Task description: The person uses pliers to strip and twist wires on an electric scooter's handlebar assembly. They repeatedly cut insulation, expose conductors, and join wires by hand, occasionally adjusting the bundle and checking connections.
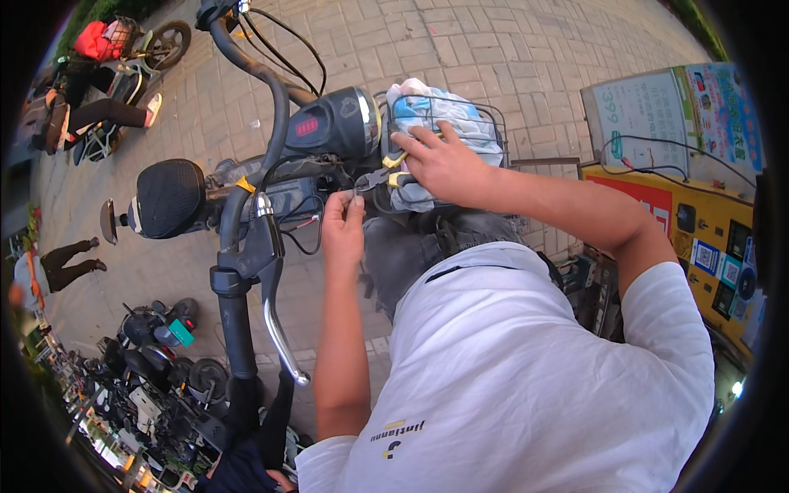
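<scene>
My right hand [444, 164] is closed around the yellow-handled pliers [394, 168], whose grey jaws point left toward my other hand. My left hand [341, 218] is pinched at the tip of the jaws; whatever lies between its thumb and finger is too small to make out. Both hands work beside the front of an electric bike, just below its dark headlight housing [333, 123]. Behind the pliers, a black wire basket [499, 123] holds a white and blue plastic bag [436, 105], which my right hand's fingers overlap.
A handlebar [234, 222] with a silver brake lever [279, 329] stands left of my left arm. A black seat [170, 197] lies further left. On the right is a yellow panel [699, 246] with stickers. Parked bikes [156, 370] and people are on the left.
</scene>
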{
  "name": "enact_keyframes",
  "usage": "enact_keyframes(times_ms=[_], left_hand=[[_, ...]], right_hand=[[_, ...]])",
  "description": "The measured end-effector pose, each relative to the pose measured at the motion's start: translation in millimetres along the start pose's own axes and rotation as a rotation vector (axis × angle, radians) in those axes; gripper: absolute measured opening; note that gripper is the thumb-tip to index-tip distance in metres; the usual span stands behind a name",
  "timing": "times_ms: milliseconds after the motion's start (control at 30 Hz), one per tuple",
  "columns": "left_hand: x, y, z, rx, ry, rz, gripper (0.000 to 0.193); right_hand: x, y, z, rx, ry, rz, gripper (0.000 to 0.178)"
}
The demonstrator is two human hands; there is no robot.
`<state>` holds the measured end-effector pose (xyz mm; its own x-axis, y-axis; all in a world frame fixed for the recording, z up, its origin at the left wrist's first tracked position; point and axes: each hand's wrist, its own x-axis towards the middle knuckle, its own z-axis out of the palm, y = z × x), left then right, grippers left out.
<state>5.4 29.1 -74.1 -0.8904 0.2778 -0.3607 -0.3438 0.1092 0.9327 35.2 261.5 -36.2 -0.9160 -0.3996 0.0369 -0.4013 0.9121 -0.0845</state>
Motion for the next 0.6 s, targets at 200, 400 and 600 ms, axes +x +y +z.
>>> enact_keyframes(times_ms=[200,400,600], left_hand=[[-1,-1,3,0.004,0.016,0.013,0.01],[-1,-2,2,0.051,-0.003,0.054,0.01],[-6,-5,0,-0.049,0.028,-0.005,0.012]], right_hand=[[-8,-18,7,0.079,-0.041,0.098,0.022],[-5,-18,0,0.137,-0.204,0.152,0.02],[-9,-13,-11,0.817,-0.442,0.343,0.024]])
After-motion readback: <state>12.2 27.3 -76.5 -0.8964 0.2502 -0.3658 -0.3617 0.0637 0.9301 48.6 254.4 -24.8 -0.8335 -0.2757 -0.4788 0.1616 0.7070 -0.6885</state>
